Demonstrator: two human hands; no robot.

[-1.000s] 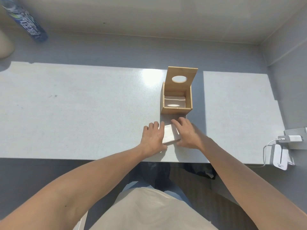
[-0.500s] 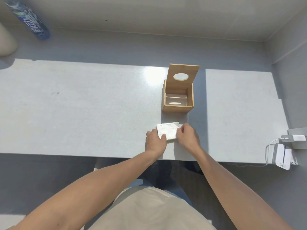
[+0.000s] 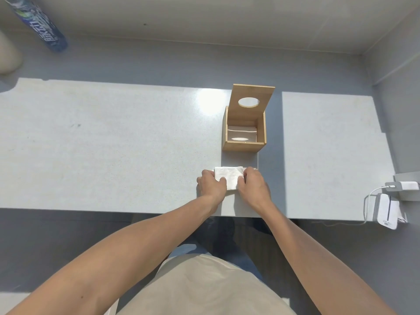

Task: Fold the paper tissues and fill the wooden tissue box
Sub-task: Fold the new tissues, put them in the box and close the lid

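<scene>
A folded white tissue (image 3: pixel 229 178) lies flat on the pale table (image 3: pixel 113 144), near its front edge and just in front of the wooden box (image 3: pixel 244 133). It is a small, thick rectangle with faint creases across its top. The left hand (image 3: pixel 211 186) grips its left end and the right hand (image 3: pixel 252 186) its right end, fingers curled and clamped on the tissue. The box stands open, its lid (image 3: pixel 251 97) with a round hole tilted up, and white tissues (image 3: pixel 242 134) lie inside.
</scene>
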